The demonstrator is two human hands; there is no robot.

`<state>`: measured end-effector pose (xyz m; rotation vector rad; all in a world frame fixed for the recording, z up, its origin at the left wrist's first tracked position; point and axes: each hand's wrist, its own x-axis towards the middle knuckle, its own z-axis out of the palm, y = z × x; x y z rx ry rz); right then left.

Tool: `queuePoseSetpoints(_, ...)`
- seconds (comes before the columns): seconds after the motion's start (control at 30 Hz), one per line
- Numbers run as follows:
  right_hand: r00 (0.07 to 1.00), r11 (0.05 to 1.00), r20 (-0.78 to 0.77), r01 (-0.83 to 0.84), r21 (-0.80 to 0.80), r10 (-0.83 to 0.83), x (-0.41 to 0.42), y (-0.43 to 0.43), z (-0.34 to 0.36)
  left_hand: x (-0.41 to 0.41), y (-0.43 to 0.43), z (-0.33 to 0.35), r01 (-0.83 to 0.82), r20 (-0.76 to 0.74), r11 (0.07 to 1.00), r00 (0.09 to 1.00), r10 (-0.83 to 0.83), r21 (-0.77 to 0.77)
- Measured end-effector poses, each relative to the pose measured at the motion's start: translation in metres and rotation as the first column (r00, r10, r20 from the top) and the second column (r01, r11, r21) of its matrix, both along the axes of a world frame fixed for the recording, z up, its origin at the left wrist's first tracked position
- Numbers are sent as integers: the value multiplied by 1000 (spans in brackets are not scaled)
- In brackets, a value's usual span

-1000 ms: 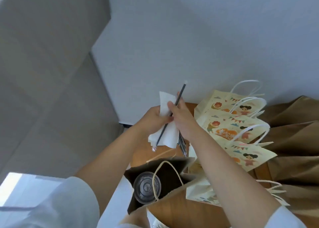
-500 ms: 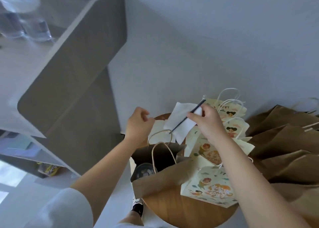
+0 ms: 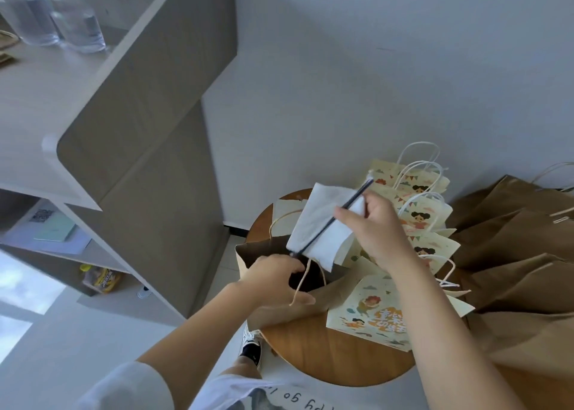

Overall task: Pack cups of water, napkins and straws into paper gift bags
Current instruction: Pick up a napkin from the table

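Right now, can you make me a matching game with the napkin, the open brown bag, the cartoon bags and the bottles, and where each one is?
Things:
1. white napkin
2. open brown paper bag
3. cartoon gift bags
4. clear bottles

Places:
A. on top of the shelf unit
B. gripped at the rim by the left hand
C. lying unheld on the round wooden table
D. pinched with the dark straw in the right hand

Pairs: 1-D, 2-B, 3-C, 4-A.

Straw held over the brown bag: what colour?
The straw is dark, black or navy; it shows clearest in the head view, against the white napkin.
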<state>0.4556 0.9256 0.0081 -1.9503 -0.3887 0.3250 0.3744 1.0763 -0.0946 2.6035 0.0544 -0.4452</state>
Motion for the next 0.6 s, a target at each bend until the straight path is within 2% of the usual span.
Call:
queuePoseSetpoints(0.13,996,957,-65,-81,-280,65,-1,13,-41,-7,-3,-3,6,-12,996,1000,-7,-90)
queuePoseSetpoints(0.27,988,900,-138,-122,-419,70,6,15,-74,-11,8,-3,-77,5,977,997,80,-199)
queuePoseSetpoints(0.4,986,889,-122,-153,-432,110,12,15,-82,-7,27,-3,-247,70,935,960,273,-255)
queuePoseSetpoints(0.6,993,918,-81,-107,-381,82,33,16,-82,17,49,-1,-399,136,842,871,471,-362)
